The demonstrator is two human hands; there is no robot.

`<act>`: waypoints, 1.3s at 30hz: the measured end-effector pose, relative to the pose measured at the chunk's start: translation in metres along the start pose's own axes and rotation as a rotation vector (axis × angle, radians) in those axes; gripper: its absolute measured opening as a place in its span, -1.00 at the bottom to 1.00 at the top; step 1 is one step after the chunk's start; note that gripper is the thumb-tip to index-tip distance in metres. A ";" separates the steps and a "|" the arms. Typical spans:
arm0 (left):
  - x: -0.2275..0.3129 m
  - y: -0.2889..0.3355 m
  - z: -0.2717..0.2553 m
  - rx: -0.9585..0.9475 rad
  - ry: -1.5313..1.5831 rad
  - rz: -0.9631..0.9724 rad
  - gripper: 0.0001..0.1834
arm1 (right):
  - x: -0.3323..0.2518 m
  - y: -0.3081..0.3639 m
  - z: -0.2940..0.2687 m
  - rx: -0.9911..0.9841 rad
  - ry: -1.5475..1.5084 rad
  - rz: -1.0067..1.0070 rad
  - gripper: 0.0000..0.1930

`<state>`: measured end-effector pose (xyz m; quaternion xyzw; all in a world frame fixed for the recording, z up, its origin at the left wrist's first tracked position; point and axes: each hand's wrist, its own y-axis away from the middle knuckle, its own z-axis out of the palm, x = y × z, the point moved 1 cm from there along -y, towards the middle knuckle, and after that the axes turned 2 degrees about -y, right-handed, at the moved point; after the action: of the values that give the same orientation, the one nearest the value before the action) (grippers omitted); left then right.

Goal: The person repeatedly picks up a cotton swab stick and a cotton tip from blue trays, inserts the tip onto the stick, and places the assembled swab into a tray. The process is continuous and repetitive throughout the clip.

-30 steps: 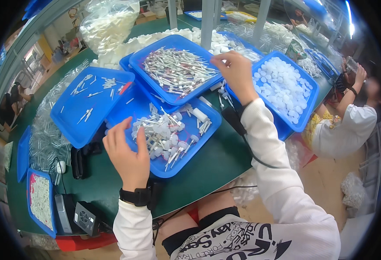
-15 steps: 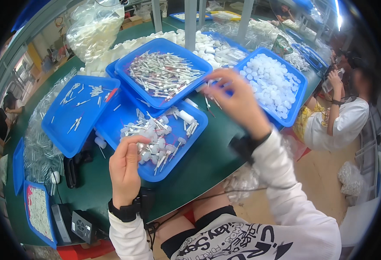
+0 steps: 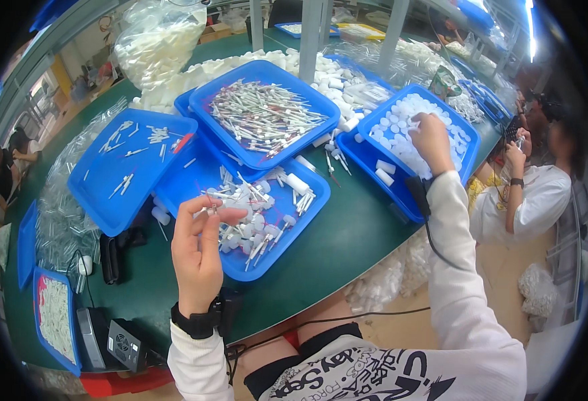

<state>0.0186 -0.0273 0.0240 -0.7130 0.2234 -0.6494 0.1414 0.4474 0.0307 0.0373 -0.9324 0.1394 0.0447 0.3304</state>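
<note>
My left hand (image 3: 199, 257) is raised over the near edge of the middle blue tray (image 3: 309, 217). Its thumb and fingers are pinched together on something small and pale that I cannot make out. In that tray lie white sticks joined to round caps (image 3: 254, 230) and a white cylinder (image 3: 298, 184). My right hand (image 3: 434, 146) reaches into the right-hand blue tray (image 3: 369, 121), fingertips down among loose translucent white caps (image 3: 457, 134). Those fingers are drawn together; whether a cap is between them is hidden.
A stacked blue tray (image 3: 203, 81) holds many thin white sticks (image 3: 267, 113). Another blue tray (image 3: 100, 194) leans at the left with a few sticks. Two white cylinders (image 3: 385, 172) sit beside the cap tray. A person (image 3: 524, 180) is at the right. Grey posts (image 3: 309, 47) stand behind.
My right hand has moved right, from beside the stick tray into the tray of caps. My left hand stays near the middle tray, still pinched. The view has shifted slightly.
</note>
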 end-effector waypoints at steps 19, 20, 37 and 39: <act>-0.008 0.001 -0.011 0.073 -0.282 -0.092 -0.85 | -0.261 0.094 0.008 -0.913 -1.964 -0.019 -0.66; -0.008 0.001 -0.010 0.075 -0.280 -0.092 -0.85 | -0.260 0.095 0.008 -0.908 -1.956 -0.029 -0.66; -0.005 0.003 -0.005 0.095 -0.330 -0.057 -0.88 | -0.257 0.107 0.010 -0.646 -1.819 -0.388 -0.75; -0.008 0.004 -0.007 0.088 -0.386 -0.033 -0.89 | -0.254 0.101 0.006 -0.622 -1.659 -0.528 -0.69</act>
<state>0.0102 -0.0262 0.0159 -0.8210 0.1517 -0.5120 0.2018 0.1749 0.0184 0.0160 -0.6500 -0.3773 0.6571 0.0589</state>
